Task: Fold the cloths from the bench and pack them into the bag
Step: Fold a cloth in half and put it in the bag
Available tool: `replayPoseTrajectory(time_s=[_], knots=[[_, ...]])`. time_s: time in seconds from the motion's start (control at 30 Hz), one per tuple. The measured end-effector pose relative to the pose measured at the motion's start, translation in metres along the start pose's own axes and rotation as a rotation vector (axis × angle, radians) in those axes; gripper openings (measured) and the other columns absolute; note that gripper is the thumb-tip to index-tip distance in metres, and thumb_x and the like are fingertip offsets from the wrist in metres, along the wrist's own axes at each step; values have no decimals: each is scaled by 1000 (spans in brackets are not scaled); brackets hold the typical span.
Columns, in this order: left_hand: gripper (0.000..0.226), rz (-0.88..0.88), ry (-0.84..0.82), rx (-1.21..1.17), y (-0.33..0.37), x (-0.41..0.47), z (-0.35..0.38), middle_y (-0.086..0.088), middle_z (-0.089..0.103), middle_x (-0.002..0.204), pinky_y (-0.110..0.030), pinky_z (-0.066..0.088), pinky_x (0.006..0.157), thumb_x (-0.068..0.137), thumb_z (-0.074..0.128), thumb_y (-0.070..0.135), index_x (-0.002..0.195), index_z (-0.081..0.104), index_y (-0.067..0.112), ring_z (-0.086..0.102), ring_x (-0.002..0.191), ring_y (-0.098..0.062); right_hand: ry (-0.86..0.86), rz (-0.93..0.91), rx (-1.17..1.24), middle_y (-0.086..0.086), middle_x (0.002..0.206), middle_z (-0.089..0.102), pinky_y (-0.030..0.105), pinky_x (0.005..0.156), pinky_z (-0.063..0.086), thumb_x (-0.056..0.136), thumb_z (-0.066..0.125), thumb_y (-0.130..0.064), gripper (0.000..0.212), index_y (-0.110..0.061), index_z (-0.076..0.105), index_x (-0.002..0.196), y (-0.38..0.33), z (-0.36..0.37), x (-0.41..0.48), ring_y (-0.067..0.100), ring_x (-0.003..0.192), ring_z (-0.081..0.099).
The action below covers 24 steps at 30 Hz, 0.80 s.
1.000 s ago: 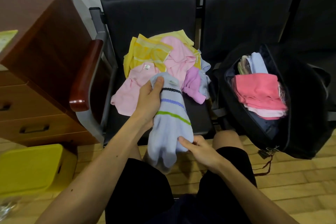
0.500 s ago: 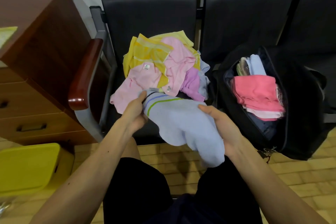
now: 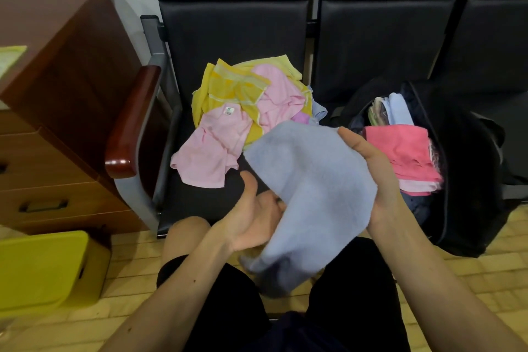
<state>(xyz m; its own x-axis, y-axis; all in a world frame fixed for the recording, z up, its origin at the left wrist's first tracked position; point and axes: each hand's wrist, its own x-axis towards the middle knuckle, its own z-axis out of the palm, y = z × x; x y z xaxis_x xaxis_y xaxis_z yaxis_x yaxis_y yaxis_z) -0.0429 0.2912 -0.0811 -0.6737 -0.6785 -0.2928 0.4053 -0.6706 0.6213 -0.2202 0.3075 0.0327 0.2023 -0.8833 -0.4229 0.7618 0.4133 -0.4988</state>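
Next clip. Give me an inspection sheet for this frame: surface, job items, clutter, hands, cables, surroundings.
Surface: black bench seat, partly covered by cloths.
Job's things: cloth pile, yellow and pink, loose on the seat; blue cloth held up between both hands; black bag open to the right of the pile, folded cloths inside.
Clutter: nothing seen.
Hands: right hand holds the blue cloth's edge; left hand palm up, fingers hidden under it.
Cables: nothing seen.
Surroundings: wooden drawers and yellow box on the left.
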Motion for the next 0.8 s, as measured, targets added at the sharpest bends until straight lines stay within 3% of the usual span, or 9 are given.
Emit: replayPoseTrajectory(time_s=[0.07,0.17,0.3,0.37,0.5,0.6,0.67,0.7,0.8], knots=[[120,-42,-36,123,0,-5,-2,-13,58,137,-48,35,115,36,81,80,131,53,12,52,129,-27,11,15,-9,4,75,74,29,62,60,89,54,-31,39,-5,78,74,-1,-1,0,19,68,73],[102,-39,43,295,4,-13,-9,-9,71,122,-26,55,87,35,98,55,118,58,11,70,104,-14,47,38,-96,6,72,73,29,58,60,80,59,-30,33,-5,78,69,4,-7,1,20,64,72],[87,-83,108,484,10,-22,-9,3,70,125,-24,52,93,60,94,39,134,56,13,64,119,-14,96,74,-163,9,75,74,30,57,60,78,59,-31,33,-4,78,71,10,-18,1,23,67,73],[83,-62,114,427,10,-24,-14,-3,68,129,-27,53,94,61,93,40,132,59,14,63,121,-19,88,15,-113,9,80,75,33,57,60,86,55,-35,40,-5,79,74,7,-26,5,24,71,74],[29,31,115,233,19,-28,3,-15,69,123,-37,57,93,88,70,27,111,77,11,68,110,-24,102,-66,38,13,89,76,38,55,59,99,34,-61,72,-8,80,80,16,-52,15,28,76,75],[59,98,159,-54,30,-23,6,-19,62,134,-40,50,102,82,75,31,133,61,5,61,123,-27,-56,155,-43,22,114,70,44,83,57,76,49,-84,90,-5,73,114,52,-78,15,35,102,70],[88,111,188,-97,39,-21,8,-21,58,138,-44,48,106,63,93,33,137,57,3,58,127,-30,-146,214,-208,19,102,72,38,78,57,60,80,-69,82,-6,72,112,64,-85,11,30,90,71],[87,105,187,-95,39,-23,8,-21,61,134,-45,49,104,57,96,33,132,62,2,61,123,-32,-159,172,-299,14,93,73,33,70,57,55,92,-52,70,-7,74,106,64,-88,12,24,79,72],[82,87,166,-54,38,-29,6,-20,66,124,-44,56,92,56,97,30,127,65,5,66,114,-33,-69,26,-458,2,73,69,17,45,46,71,81,-20,34,-13,76,103,58,-82,12,8,49,59]])
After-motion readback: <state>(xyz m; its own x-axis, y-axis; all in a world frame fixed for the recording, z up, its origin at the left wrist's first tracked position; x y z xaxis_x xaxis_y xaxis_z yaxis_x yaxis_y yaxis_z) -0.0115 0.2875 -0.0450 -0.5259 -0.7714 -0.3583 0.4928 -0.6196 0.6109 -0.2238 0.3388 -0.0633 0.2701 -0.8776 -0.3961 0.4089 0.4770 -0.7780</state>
